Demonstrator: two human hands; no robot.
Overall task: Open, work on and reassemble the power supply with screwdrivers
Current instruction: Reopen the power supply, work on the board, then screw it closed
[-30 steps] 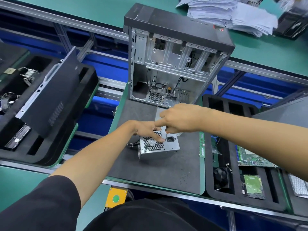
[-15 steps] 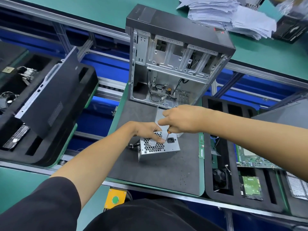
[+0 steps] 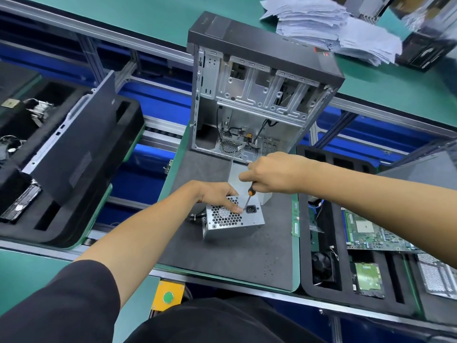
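Both hands work: screwdriver (image 3: 248,201) tip apparently touching power supply (image 3: 232,220).

I count one power supply (image 3: 233,219), one screwdriver (image 3: 248,199), one open computer case (image 3: 257,95), two black foam trays (image 3: 74,226) (image 3: 319,290), one circuit board (image 3: 368,231), one paper stack (image 3: 329,26), one green button (image 3: 168,297).

The person wears a black short-sleeved top; the left sleeve (image 3: 61,303) ends above the elbow, leaving the forearm bare. Both hands, left hand (image 3: 212,194) and right hand (image 3: 274,173), are bare, without gloves. Dark clothing covers the lap (image 3: 217,323).
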